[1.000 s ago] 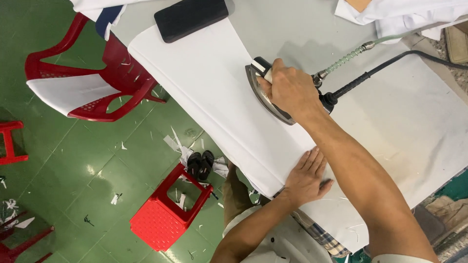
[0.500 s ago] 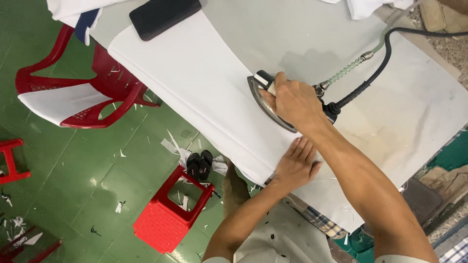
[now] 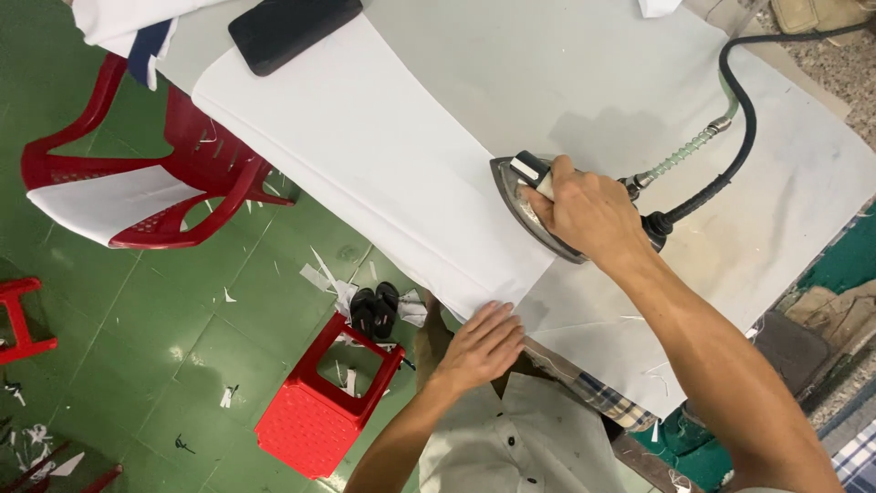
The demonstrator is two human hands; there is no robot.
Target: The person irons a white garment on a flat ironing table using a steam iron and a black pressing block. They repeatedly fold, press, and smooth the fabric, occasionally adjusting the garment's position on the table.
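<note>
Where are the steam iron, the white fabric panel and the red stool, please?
steam iron [image 3: 522, 196]: head view, metal soleplate edge.
white fabric panel [image 3: 365, 155]: head view, flat middle.
red stool [image 3: 297, 424]: head view, perforated seat.

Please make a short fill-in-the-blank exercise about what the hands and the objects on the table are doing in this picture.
1. The right hand grips the ____ by its handle.
2. The left hand lies flat at the near edge of the white ____.
3. A black ____ lies on the far end of the cloth.
4. The stool on the floor is ____.

Missing words: iron; cloth; phone; red

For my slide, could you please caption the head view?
Right hand presses iron on white cloth; left hand holds its edge.
</note>
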